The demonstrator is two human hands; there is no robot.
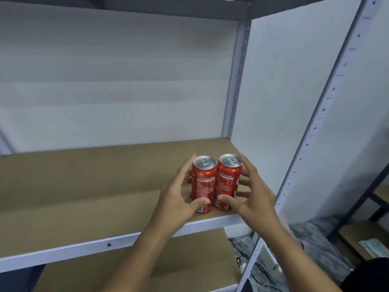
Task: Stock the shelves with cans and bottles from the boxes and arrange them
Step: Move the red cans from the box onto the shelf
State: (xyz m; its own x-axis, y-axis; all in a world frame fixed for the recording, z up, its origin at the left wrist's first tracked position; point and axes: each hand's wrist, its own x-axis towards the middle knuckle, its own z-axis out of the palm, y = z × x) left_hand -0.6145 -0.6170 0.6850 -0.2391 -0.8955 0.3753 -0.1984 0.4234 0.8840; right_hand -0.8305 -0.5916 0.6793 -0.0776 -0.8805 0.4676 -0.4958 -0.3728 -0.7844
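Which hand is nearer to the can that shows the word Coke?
Left. The left hand touches the Coke can, thumb on its lower front, fingers at its left side. The right hand is beyond the other can, which it touches.

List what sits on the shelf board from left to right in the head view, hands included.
left hand → left can → right can → right hand → front right shelf post
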